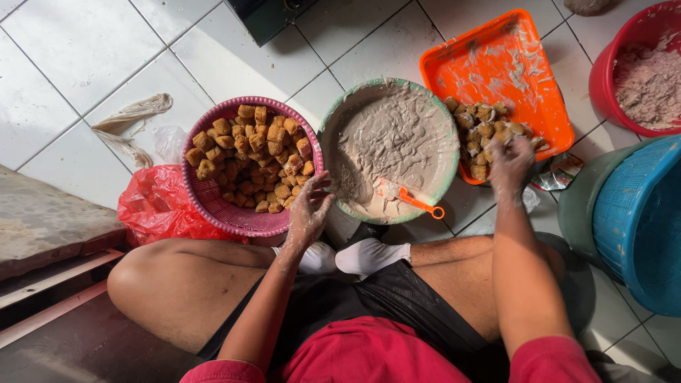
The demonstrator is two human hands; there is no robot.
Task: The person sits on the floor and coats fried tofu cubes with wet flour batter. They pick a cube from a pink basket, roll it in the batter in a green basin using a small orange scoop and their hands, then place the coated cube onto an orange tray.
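Red tub (642, 64) & blue basket (638, 220) cut off at right edge.

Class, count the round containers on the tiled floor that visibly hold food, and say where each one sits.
3: the pink woven plastic basket of fried tofu cubes at left, the green-rimmed paste bowl in the middle, the red plastic tub top right. Others may lie outside the frame.

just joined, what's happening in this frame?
A person sits cross-legged on a tiled floor. The left hand reaches into a pink basket of fried tofu puffs. The right hand rests on coated pieces at the near end of an orange tray. Between them sits a green bowl of grey paste with an orange-handled spatula in it.
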